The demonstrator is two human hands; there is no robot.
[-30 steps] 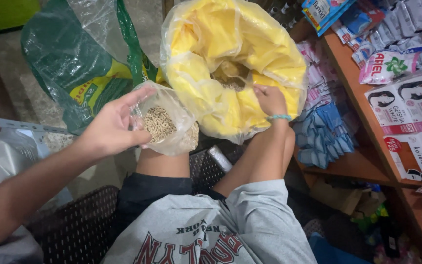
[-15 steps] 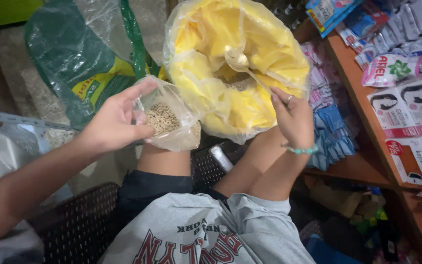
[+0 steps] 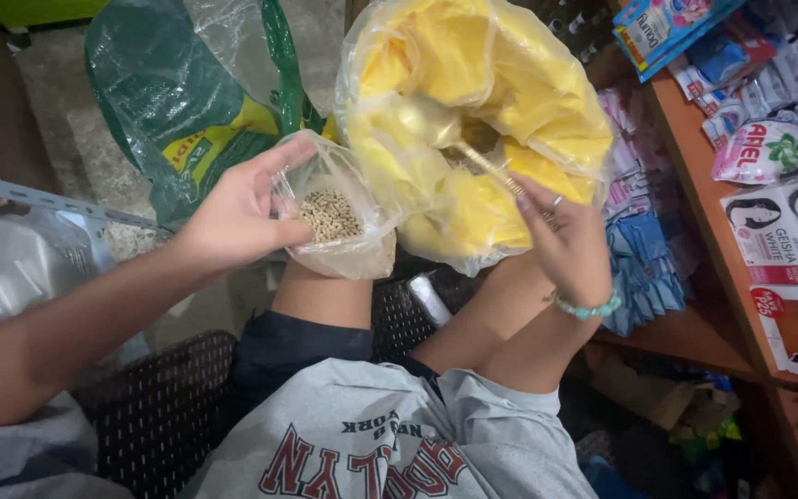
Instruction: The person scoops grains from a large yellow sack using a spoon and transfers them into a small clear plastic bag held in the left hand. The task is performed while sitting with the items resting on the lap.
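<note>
- Head view: the left hand (image 3: 233, 217) pinches open the rim of a small clear bag (image 3: 339, 222), part-filled with pale seeds (image 3: 330, 214), held over the knees beside a big yellow sack (image 3: 473, 120).
- The right hand (image 3: 570, 245) is closed around a metal scoop (image 3: 436, 125) that reaches into the sack.
- The bag looks thin, limp and slippery; it is best gripped at the rim or supported underneath.

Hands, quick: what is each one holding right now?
Left hand: closed on the small clear bag of grains.
Right hand: closed on the scoop handle, inside the big yellow sack.
</note>
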